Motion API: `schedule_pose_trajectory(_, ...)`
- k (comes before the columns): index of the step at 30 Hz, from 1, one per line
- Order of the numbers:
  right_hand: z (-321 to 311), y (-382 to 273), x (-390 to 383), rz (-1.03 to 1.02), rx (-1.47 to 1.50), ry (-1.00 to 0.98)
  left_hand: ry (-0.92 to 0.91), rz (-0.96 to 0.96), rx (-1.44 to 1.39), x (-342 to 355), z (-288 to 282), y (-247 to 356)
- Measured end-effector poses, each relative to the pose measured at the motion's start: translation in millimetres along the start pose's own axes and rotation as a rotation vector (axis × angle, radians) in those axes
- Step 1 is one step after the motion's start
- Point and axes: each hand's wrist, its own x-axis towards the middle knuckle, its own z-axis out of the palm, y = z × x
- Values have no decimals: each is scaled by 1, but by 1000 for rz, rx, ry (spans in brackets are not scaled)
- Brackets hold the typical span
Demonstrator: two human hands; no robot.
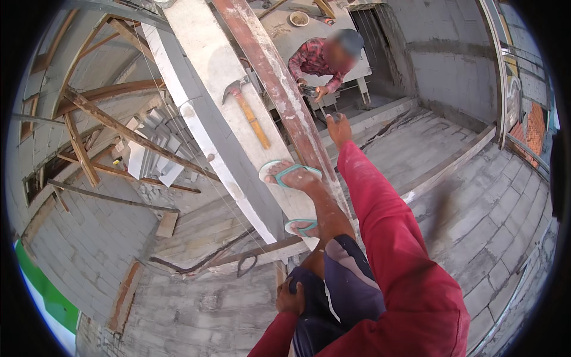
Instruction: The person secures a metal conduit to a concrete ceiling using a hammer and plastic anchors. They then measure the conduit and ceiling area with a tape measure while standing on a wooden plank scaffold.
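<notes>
Concrete beam point(220, 89) is a narrow perch: with the right hand point(338, 126) closed on a small dark object extended toward a co-worker's hands point(312, 90) and the left hand point(289, 297) gripping the knee, overreaching risks a fall or drop.

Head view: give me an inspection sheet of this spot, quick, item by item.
Surface: pale concrete beam high above block walls; both feet in green sandals stand on it.
Job's things: claw hammer lying on the beam, untouched; rusty red rail alongside.
Clutter: wooden props and plank offcuts below.
Grips: right hand stretched toward a co-worker's hands, too small to tell if it holds anything; left hand resting on the thigh.
Cables: thin strings beside the beam; loose wire loop.
Surroundings: grey block walls; a person in a checked shirt below.
</notes>
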Motion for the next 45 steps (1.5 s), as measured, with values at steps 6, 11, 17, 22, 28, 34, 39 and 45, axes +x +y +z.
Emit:
schedule_pose_trajectory(6, 23, 17, 25, 72, -31, -5, 11, 21, -40, 11, -10, -5)
schedule_pose_trajectory(11, 31, 17, 38, 85, 96, -62, 22, 48, -74, 24, -19, -6)
schedule_pose_trajectory(17, 43, 12, 59, 78, 345, -296, 57, 81, -124, 34, -28, -9)
schedule_pose_trajectory(22, 74, 31, 84, 117, 458, -255, 90, 68, -186, 41, -30, -18)
schedule_pose_trajectory(28, 105, 47, 95, -67, 464, -86, 132, 76, -237, 43, -30, -27)
schedule_pose_trajectory(34, 96, 38, 95, 30, 772, -144, 140, 56, -283, 39, -31, -30)
schedule_pose_trajectory(39, 51, 27, 103, -92, 577, -152, 163, 59, -349, 35, -32, -35)
schedule_pose_trajectory(45, -45, -27, 72, -234, 529, -101, 161, 14, -453, 21, -26, -38)
